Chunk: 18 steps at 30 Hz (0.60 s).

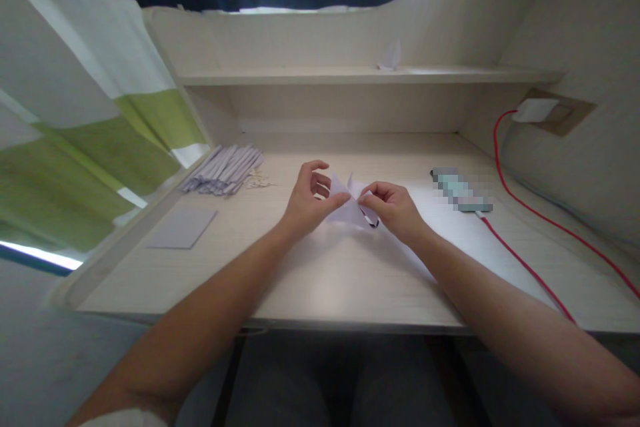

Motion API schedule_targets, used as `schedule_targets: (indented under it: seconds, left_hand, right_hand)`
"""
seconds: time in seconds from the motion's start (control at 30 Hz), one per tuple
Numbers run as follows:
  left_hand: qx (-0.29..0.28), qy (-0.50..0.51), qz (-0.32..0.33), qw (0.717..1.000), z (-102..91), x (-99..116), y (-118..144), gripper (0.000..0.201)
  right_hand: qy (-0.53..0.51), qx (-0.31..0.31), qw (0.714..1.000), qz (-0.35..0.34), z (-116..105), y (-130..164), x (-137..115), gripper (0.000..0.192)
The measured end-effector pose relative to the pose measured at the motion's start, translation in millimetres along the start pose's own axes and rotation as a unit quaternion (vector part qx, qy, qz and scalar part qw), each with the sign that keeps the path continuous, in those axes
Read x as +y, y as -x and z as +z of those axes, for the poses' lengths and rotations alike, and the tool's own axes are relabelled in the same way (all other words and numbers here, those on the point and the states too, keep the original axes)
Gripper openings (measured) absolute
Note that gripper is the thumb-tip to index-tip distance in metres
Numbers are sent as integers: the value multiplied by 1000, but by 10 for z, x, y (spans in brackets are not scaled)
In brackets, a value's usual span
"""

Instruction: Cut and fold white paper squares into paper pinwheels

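Note:
A folded sheet of white paper (pixel 344 212) with pointed flaps is held between my two hands, over the middle of the desk. My left hand (pixel 311 201) has its thumb pressed on the paper's left part, with the fingers curled and partly hidden behind. On the right side, my right hand (pixel 393 207) pinches the paper between thumb and forefinger. Just under the right fingers a small dark-edged object (pixel 371 219) shows, mostly covered; I cannot tell what it is.
Left on the desk (pixel 310 287) lie a bundle of thin paper rolls (pixel 225 170), some pale string (pixel 259 180) and a stack of square paper (pixel 183 228). A phone (pixel 460 190) with a red cable (pixel 530 270) lies right. A folded paper piece (pixel 390 57) stands on the shelf (pixel 300 75).

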<state>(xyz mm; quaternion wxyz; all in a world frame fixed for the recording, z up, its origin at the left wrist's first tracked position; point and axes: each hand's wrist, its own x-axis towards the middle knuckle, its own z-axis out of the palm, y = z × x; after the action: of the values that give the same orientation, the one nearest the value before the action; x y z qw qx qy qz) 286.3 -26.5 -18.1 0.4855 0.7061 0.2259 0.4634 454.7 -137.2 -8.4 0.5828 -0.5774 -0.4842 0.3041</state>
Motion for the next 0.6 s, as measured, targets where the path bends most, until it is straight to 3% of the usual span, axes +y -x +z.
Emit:
schedule_targets:
  seconds: [0.17,0.27,0.4,0.53,0.6]
  left_hand:
    - [-52,114,-146,981,-88,9,-81,36]
    - [-109,117,-153,975,-117,-29,-68,36]
    - [-190,102,-161,963,-145,-51,-35,22]
    - [-183,149,-188,953,-158,-32,-38,30]
    - [-179,121,-202,955,-131,-37,-40,36]
  right_hand:
    - [-43,-13,999,18,-65,-49,17,15]
    - [-61,-30,997,33,-99,-77,24,14]
    - [-2,-37,999,11,-117,-80,24,15]
    - [52,-56,997,-25,-113,-43,17,13]
    - [71,-69,995,-33,-106,-20,13,13]
